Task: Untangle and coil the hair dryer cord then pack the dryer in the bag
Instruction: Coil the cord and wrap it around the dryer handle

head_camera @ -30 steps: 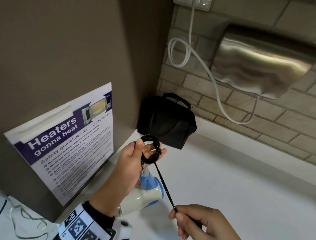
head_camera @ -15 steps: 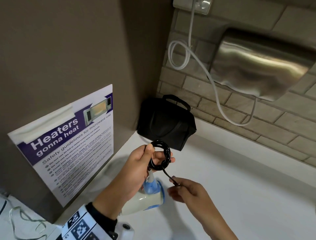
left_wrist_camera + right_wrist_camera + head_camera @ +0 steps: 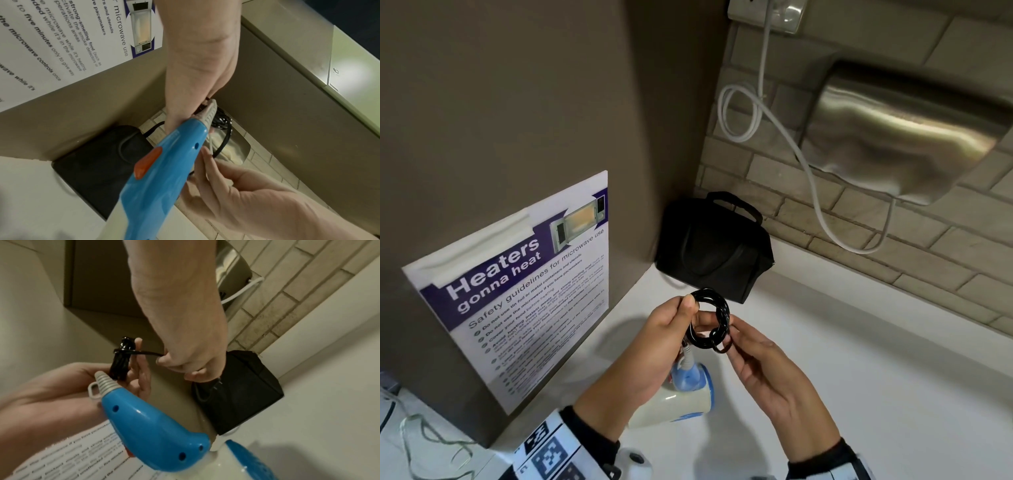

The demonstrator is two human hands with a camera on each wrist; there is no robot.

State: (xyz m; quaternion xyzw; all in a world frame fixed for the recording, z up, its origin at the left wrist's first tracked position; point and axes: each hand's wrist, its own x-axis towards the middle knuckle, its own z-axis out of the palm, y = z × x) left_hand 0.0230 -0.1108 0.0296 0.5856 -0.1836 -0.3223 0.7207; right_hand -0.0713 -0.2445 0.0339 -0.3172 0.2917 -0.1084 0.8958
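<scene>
1. While the left hand holds the black cord as a round coil, its thumb presses the coil against its fingers, which poke through the ring.
2. The right hand pinches the loose end of the cord just beside the coil. The plug pokes out under its curled fingers.
3. One turn of cord goes across the coil.
4. The blue and white hair dryer hangs under the left hand, above the white counter. Its blue handle points up to the coil.
5. Farther back, the black bag sits in the back left corner of the counter, zipped or not I cannot tell.
6. A microwave poster is on the brown wall to the left.
7. A shiny hand dryer with a white cable is on the brick wall behind.
</scene>
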